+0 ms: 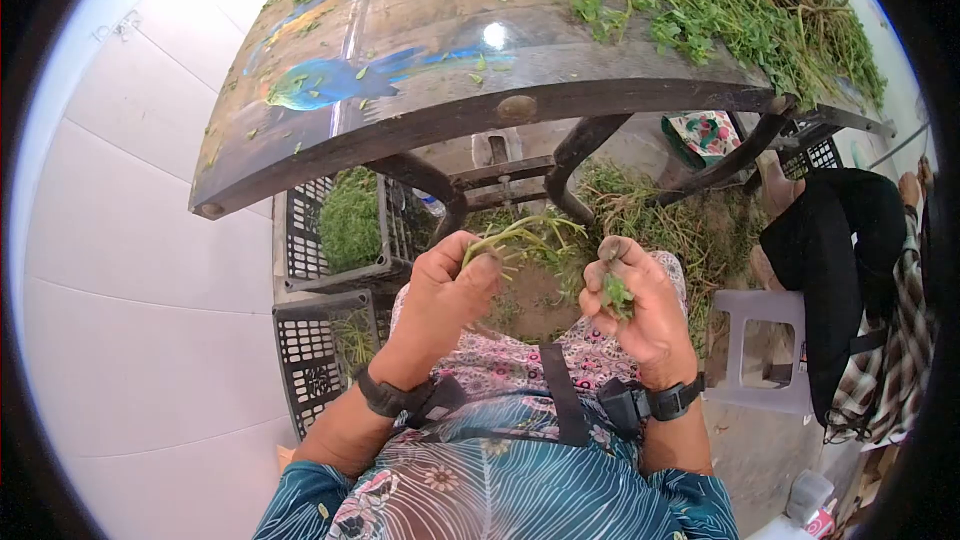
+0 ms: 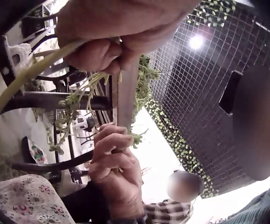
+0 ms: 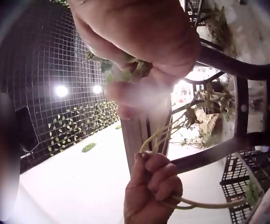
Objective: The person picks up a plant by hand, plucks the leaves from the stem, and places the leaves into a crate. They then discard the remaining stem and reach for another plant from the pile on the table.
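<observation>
Thin green stems (image 1: 522,230) are pinched between the thumb and fingers of the left hand (image 1: 450,295), above the lap. To the right, the right hand (image 1: 642,305) curls its fingers round a small bunch of green leaves (image 1: 617,296). A gap separates the two hands. In the left wrist view a thick pale stem (image 2: 29,72) runs out from the left hand (image 2: 121,32). The right wrist view shows leaves (image 3: 121,70) partly hidden in the right hand (image 3: 139,42), with the left hand (image 3: 153,191) gripping stems below.
A wooden table (image 1: 430,115) heaped with greens (image 1: 700,0) stands in front. Black crates (image 1: 310,335) are at the left, one holding greens (image 1: 350,220). Cut plants (image 1: 640,190) lie on the floor. A pale stool (image 1: 760,340) and another person (image 1: 840,240) are at the right.
</observation>
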`<state>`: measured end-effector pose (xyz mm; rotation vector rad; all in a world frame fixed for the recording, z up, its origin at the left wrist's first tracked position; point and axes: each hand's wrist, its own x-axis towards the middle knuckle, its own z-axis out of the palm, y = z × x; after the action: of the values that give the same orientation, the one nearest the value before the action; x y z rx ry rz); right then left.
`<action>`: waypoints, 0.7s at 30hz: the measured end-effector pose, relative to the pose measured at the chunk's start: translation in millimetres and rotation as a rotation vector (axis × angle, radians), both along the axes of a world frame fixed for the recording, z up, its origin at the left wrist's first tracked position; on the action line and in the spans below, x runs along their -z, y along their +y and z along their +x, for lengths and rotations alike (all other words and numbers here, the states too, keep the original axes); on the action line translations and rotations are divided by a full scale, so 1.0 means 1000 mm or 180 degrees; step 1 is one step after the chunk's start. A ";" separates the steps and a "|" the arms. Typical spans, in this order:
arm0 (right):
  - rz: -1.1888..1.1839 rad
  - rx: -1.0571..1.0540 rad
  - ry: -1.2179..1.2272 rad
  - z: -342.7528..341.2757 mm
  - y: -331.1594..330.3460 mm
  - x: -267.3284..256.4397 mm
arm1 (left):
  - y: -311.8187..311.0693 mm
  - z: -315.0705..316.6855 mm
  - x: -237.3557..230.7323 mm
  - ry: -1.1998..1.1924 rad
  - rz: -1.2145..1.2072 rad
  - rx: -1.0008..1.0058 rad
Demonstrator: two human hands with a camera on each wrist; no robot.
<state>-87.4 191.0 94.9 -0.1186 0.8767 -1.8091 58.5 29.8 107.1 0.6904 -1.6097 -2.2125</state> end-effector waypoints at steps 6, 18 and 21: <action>-0.0439 -0.0102 -0.0779 0.006 0.001 0.005 | -0.001 0.000 -0.002 0.0081 0.0429 0.0147; 0.0939 -0.0190 0.4586 0.027 -0.024 0.003 | 0.003 0.002 -0.012 -0.0204 0.0051 0.0510; 0.1014 -0.0198 0.4657 0.027 -0.020 0.009 | 0.001 0.002 -0.006 -0.0184 -0.0035 0.0382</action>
<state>-60.2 170.9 85.6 -1.3437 2.0775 -1.2874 60.8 30.4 112.9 0.6769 -1.7325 -2.2850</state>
